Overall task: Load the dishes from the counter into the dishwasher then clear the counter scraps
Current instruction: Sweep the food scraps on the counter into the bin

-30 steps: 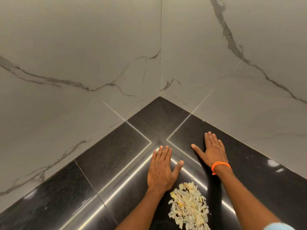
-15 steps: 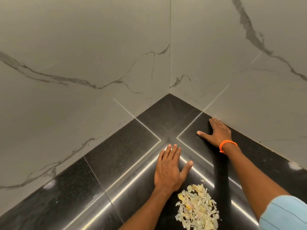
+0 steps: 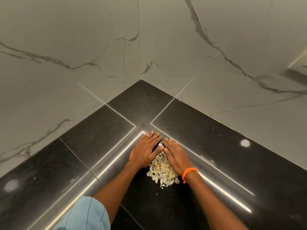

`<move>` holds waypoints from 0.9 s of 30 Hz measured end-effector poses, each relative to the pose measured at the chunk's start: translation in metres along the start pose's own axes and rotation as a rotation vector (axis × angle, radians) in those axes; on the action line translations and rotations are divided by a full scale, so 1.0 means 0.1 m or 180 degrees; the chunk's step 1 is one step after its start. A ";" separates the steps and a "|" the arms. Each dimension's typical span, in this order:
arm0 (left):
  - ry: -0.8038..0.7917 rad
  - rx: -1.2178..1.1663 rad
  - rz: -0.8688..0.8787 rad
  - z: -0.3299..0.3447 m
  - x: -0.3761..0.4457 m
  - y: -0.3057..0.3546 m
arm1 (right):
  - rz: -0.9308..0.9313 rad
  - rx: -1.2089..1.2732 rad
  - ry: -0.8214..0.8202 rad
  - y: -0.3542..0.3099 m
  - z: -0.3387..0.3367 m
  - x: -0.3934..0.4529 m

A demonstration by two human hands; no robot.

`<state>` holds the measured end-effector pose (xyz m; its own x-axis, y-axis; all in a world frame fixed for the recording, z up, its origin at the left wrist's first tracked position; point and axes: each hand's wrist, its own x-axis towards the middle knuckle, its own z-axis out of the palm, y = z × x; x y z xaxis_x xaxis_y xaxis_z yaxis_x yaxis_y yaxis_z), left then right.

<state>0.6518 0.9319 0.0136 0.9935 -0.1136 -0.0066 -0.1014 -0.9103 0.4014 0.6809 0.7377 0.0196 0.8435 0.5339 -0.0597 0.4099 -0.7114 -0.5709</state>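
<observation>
Glossy black counter (image 3: 207, 130) — pale scraps (image 3: 163, 171) heaped on it, near the corner.

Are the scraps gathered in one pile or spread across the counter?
Gathered. The scraps lie in one heap between the left hand and right hand, with a few stray bits on the counter nearby.
</observation>
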 end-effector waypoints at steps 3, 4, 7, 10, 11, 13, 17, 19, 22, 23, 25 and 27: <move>-0.0247 -0.0140 0.0138 0.11 -0.34 0.22 | 0.0213 0.0556 -0.0127 -0.13 0.01 -0.35; -0.0315 -0.0296 0.0145 0.11 -0.46 0.27 | 0.0293 0.0756 -0.0252 -0.19 -0.01 -0.46; -0.0650 -0.0718 0.0102 -0.05 -0.73 0.31 | 0.0505 0.0945 -0.0534 -0.25 -0.21 -0.72; -0.0995 -0.0288 0.0100 -0.25 -0.89 0.26 | 0.0741 0.0254 -0.0427 -0.09 -0.47 -0.90; -0.1066 -0.0123 0.0100 -0.29 -0.93 0.24 | 0.0874 0.0024 -0.0534 -0.04 -0.53 -0.95; -0.1228 0.0106 0.0076 -0.31 -0.93 0.26 | 0.1127 -0.0289 -0.0912 -0.03 -0.56 -1.00; -0.1336 0.0224 0.0016 -0.30 -0.78 0.47 | 0.1048 -0.0520 -0.1087 -0.25 -0.35 -0.97; -0.1294 0.0170 0.0004 -0.28 -0.70 0.57 | 0.1106 -0.0312 -0.0896 -0.36 -0.29 -0.88; -0.1113 0.0100 -0.0043 -0.26 -0.63 0.62 | 0.1023 -0.0083 -0.0790 -0.48 -0.29 -0.77; -0.1073 0.0136 -0.0049 -0.27 -0.61 0.60 | 0.0964 -0.0070 -0.0785 -0.49 -0.31 -0.75; -0.1055 0.0234 -0.0071 -0.32 -0.59 0.54 | 0.1002 -0.0067 -0.0749 -0.45 -0.38 -0.75; -0.1110 0.0292 -0.0165 -0.38 -0.58 0.43 | 0.1153 -0.0168 -0.0793 -0.37 -0.45 -0.81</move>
<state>0.5915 0.9148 0.0660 0.9217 -0.1808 -0.3431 -0.0712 -0.9485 0.3086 0.6135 0.7000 0.0822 0.8292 0.3350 -0.4474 0.1259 -0.8919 -0.4344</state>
